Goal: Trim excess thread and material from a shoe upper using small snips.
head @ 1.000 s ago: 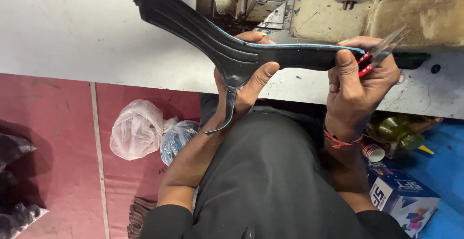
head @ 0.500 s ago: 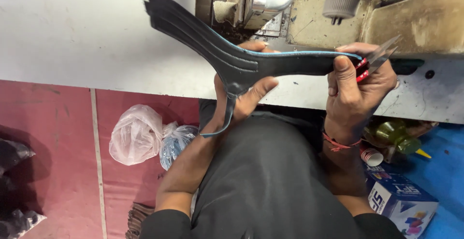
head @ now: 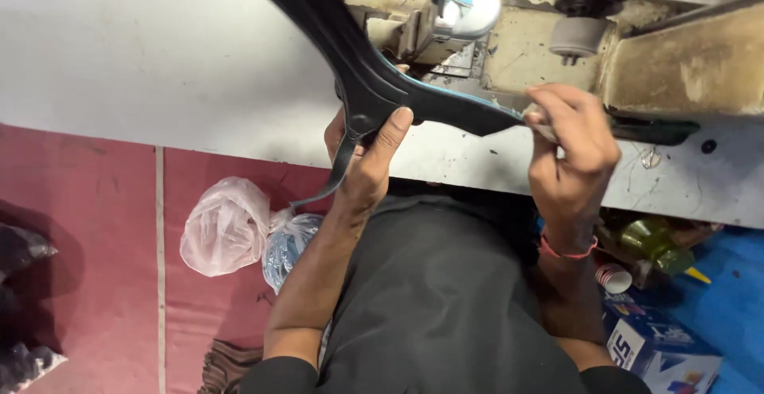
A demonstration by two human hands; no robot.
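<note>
My left hand (head: pixel 366 159) grips a black Y-shaped leather piece (head: pixel 374 91) at its fork, thumb on top. The piece has a thin blue edge. One arm of it rises to the upper left, a thin strap hangs down past my wrist, and the third arm points right. My right hand (head: pixel 573 147) is curled at that right tip, and only a pale metal end of the small snips (head: pixel 546 130) shows from its fingers. Both hands hover over the near edge of the white table (head: pixel 159 52).
A worn sewing machine (head: pixel 676 60) stands just behind my hands. Below the table, tied plastic bags (head: pixel 227 227) lie on the red floor at left. On the right are a green bottle (head: pixel 652 243), a paper cup (head: pixel 613 277) and a blue-and-white box (head: pixel 660 354).
The leather piece has moved up toward the machine. My right hand has turned over its tip, so the red snip handles seen before are hidden.
</note>
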